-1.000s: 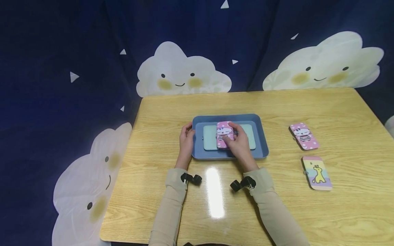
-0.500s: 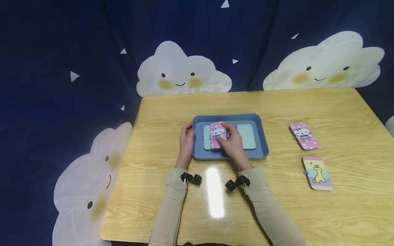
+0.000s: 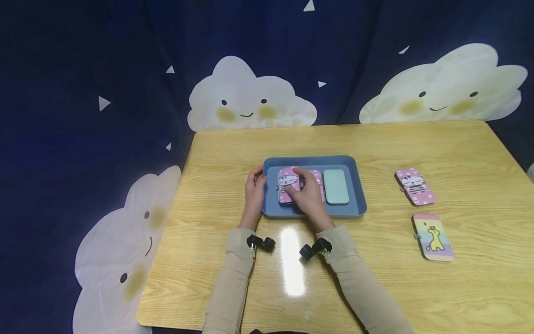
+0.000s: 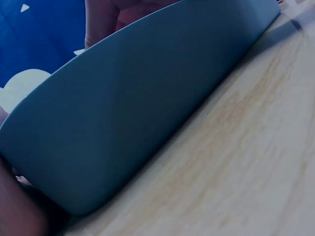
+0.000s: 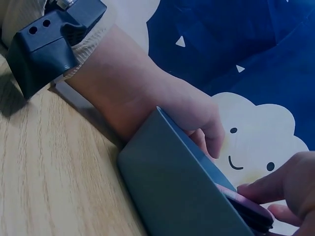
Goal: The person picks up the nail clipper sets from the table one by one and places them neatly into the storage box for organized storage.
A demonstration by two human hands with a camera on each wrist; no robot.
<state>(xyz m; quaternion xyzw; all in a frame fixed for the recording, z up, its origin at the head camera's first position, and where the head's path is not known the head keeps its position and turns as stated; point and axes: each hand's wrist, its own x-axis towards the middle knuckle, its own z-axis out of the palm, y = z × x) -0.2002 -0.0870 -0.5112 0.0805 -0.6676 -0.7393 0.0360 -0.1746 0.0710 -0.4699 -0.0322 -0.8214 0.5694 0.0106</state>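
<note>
My right hand [image 3: 309, 195] pinches a pink cat-print case [image 3: 288, 184], thumb on its face and fingers at its far right edge. The case is at the left end of a blue tray [image 3: 358, 185]; in the right wrist view the pink case [image 5: 242, 199] shows edge-on beyond the tray wall. Whether it rests on anything is hidden. Partly behind the hand, another pink case [image 3: 319, 179] lies mid-tray. A mint case [image 3: 336, 186] lies at the right end. My left hand [image 3: 252, 195] holds the tray's left wall, as the right wrist view shows with curled fingers [image 5: 214, 140].
Two more cases lie on the wooden table [image 3: 208, 185] right of the tray: a pink cat case [image 3: 416, 185] and a striped giraffe case [image 3: 433, 237]. A dark blue curtain [image 3: 267, 28] with clouds hangs behind the table.
My right hand has carried the pink case leftward over the tray. The mint surface at the left end is now covered, and a pink case shows mid-tray. My left hand stays put.
</note>
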